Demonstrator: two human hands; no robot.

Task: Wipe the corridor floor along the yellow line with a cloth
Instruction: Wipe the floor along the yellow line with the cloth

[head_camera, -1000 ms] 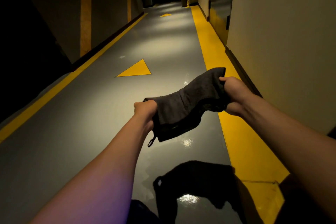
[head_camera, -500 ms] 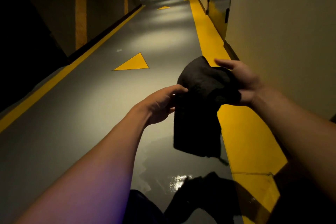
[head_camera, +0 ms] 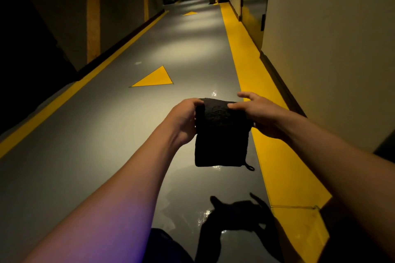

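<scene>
Fingers of the left hand (head_camera: 185,120) and right hand (head_camera: 259,114) pinch the top corners of one dark cloth (head_camera: 222,134), held in the air above the grey floor (head_camera: 119,134). It hangs folded, long axis vertical, terry-textured, a small loop at its lower right corner. Beyond run two yellow lines (head_camera: 252,66), one along each wall, and two yellow triangles (head_camera: 155,79).

The cloth (head_camera: 222,134) is dark, nearly black terry, folded into a neat rectangle and hanging upright in the air above the grey corridor floor (head_camera: 119,126). A small loop dangles at its 5 o'clock corner. The yellow line (head_camera: 284,166) runs just beside it at 3 o'clock.
</scene>
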